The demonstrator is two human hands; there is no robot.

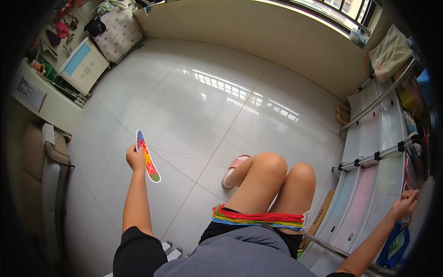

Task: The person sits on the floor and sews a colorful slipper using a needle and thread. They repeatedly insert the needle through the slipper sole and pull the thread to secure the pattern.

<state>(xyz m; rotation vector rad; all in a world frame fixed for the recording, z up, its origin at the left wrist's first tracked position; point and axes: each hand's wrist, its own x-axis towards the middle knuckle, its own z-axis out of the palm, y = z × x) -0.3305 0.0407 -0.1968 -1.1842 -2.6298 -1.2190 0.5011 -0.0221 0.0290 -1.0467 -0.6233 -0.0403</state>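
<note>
My left hand (pixel 136 157) grips an insole-shaped piece (pixel 150 161) with a white rim and a red, yellow, blue and green stitched-looking pattern. It is held above the floor, off to the left of my knees. Thin reddish thread (pixel 377 193) stretches from the piece across my legs to my right hand (pixel 404 205), far out on the right. Those fingers are pinched together; a tiny pale tip, perhaps a needle, shows at them. Across my lap lies a bundle of red, yellow, green and blue threads (pixel 258 219), attached to a white holed card (pixel 306 220).
White drawers (pixel 360 204) with metal rails (pixel 375 155) stand close on my right. A beige chair (pixel 55 152) is at the left, below a white cabinet (pixel 65 110). A washbasin cabinet (pixel 84 67) and a flowered cover (pixel 116 33) occupy the far left corner. Shoes (pixel 342 115) rest by the wall.
</note>
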